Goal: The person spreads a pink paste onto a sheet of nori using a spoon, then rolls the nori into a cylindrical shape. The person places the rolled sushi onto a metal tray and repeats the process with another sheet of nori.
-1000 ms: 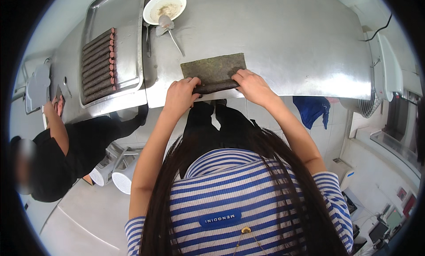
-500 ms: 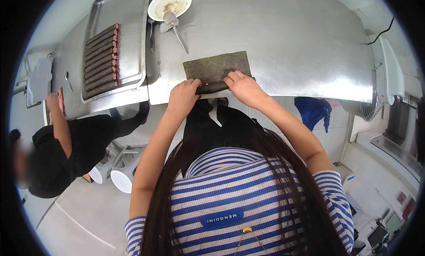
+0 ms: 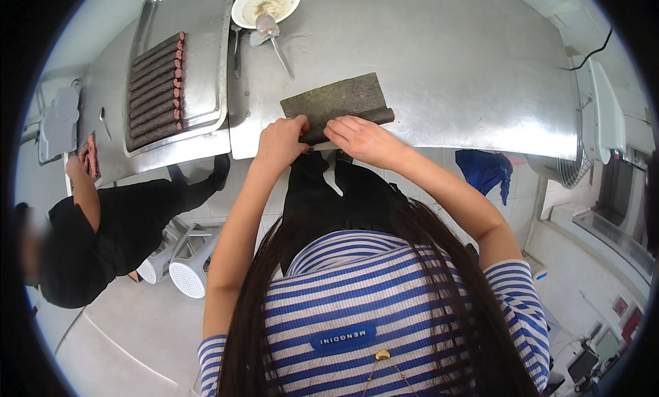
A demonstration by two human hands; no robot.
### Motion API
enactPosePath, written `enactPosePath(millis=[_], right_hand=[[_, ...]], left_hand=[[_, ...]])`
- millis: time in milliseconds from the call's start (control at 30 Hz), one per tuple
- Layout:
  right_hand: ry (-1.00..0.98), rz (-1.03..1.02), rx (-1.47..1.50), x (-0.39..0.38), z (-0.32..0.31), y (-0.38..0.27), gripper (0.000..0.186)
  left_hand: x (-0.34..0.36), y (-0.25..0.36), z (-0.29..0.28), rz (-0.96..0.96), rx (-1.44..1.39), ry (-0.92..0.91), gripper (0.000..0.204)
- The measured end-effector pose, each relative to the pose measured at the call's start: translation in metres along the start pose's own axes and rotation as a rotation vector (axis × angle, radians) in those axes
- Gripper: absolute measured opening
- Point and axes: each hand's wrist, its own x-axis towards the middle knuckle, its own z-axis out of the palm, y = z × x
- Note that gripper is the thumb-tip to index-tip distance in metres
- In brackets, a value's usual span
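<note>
A dark green seaweed sheet (image 3: 338, 96) lies near the front edge of the steel table, its near edge rolled into a dark tube. My left hand (image 3: 280, 144) is closed around the left end of the rolled part, fingers curled. My right hand (image 3: 364, 139) presses on the middle of the roll with fingers bent together over it, and the right end of the tube sticks out beyond them. What is wrapped inside is hidden. The flat part of the sheet stretches away from me, slightly tilted.
Several finished seaweed rolls with pink filling (image 3: 156, 84) lie in a metal tray (image 3: 224, 88) at left. Beyond my hands are a white bowl (image 3: 240, 14), a spoon (image 3: 280, 57) and a dark-handled utensil (image 3: 237, 53). A co-worker (image 3: 117, 225) handles pink strips (image 3: 91, 156) at far left.
My right hand has slid left along the roll, uncovering its right end. The near edge is rolled further and the sheet has turned slightly. The co-worker's hand has moved down beside the pink strips.
</note>
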Motion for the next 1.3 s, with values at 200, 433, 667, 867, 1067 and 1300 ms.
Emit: enactPosePath(millis=[200,433,667,867,1067,1300], right_hand=[[-0.063,0.048,0.021,0.007,0.011,0.004,0.039],[-0.078,0.084,0.002,0.013,0.017,0.009,0.034],[-0.089,0.090,-0.071,-0.003,0.004,0.026,0.024],[-0.158,0.161,-0.036,-0.023,-0.008,0.047,0.021],[-0.162,0.194,0.017,-0.033,-0.016,0.059,0.020],[-0.307,0.330,-0.042,-0.033,-0.029,0.064,0.030]], left_hand=[[-0.003,0.005,-0.005,-0.012,0.076,0.084,0.045],[-0.013,0.019,0.024,0.143,0.160,0.286,0.037],[-0.014,0.016,0.026,0.122,0.167,0.273,0.026],[-0.015,0.014,0.025,0.151,0.184,0.292,0.027],[-0.011,0.018,0.025,0.098,0.150,0.235,0.026],[-0.004,0.019,0.015,0.059,0.061,0.172,0.030]])
